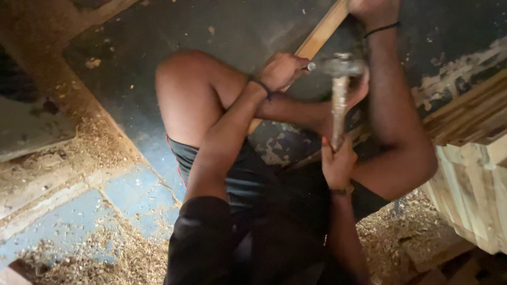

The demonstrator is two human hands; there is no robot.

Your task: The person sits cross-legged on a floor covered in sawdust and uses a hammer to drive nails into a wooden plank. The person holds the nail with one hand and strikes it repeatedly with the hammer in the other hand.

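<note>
Wooden strip [319, 36] slants over the dark floor [227, 31]; my left hand [282, 69] pinches a nail [310, 66] against it, my right hand [338, 164] grips the hammer [339, 89]. Stacked planks [470, 174] crowd the floor's right edge, sawdust [132, 258] nearer me.

The hammer head [343, 66] was blurred (mid-swing, it seemed); the wooden strip [319, 37] ran off the top edge.
</note>
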